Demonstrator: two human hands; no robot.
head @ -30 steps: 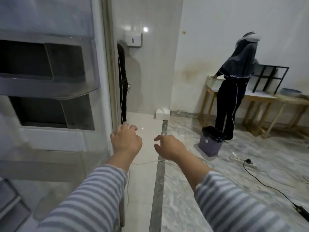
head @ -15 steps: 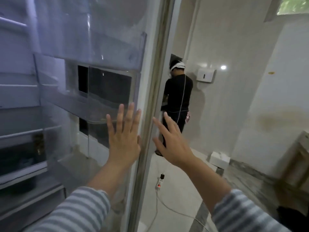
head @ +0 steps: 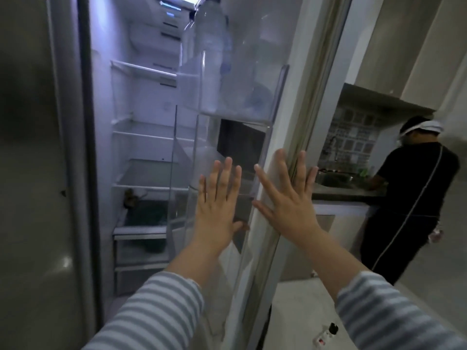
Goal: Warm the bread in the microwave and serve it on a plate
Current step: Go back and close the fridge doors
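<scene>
The fridge door (head: 283,137) stands open in front of me, its inner side with clear bins facing me. My left hand (head: 218,198) lies flat with spread fingers against the lower clear door bin. My right hand (head: 285,195) is flat with spread fingers at the door's outer edge. Neither hand holds anything. The lit fridge interior (head: 144,147) shows glass shelves and a dark drawer low down, with a small brownish item (head: 130,197) on the shelf above it. No bread, microwave or plate is in view.
A large water bottle (head: 212,59) stands in the upper door bin. The closed left fridge door (head: 30,173) fills the left. A person in black (head: 414,198) stands at a counter with a sink (head: 336,180) at the right. A power strip (head: 326,335) lies on the floor.
The view has swung left from the room to the fridge interior. Both hands rose and spread flat against the open fridge door, and the door has swung further round.
</scene>
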